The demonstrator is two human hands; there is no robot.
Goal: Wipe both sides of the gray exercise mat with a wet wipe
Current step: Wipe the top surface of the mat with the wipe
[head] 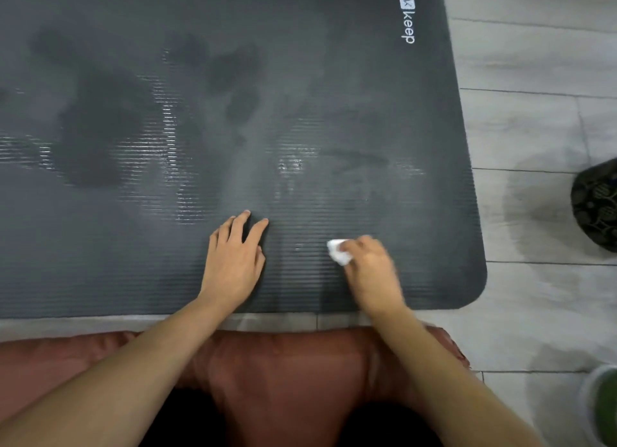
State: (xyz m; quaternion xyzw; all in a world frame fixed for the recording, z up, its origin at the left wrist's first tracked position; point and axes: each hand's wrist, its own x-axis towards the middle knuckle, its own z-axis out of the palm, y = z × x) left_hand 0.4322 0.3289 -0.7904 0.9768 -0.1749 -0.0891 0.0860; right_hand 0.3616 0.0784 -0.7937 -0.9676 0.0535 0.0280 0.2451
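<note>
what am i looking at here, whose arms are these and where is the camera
There is no robot here. The one picture comes from a camera worn on a person's head, looking down at their own arms. A gray exercise mat lies flat on a pale plank floor, with darker damp-looking patches on it. The left hand rests flat on the mat, fingers straight. The right hand grips a crumpled white wet wipe against the mat; it looks blurred. A reddish cushion lies at the mat's near edge.
</note>
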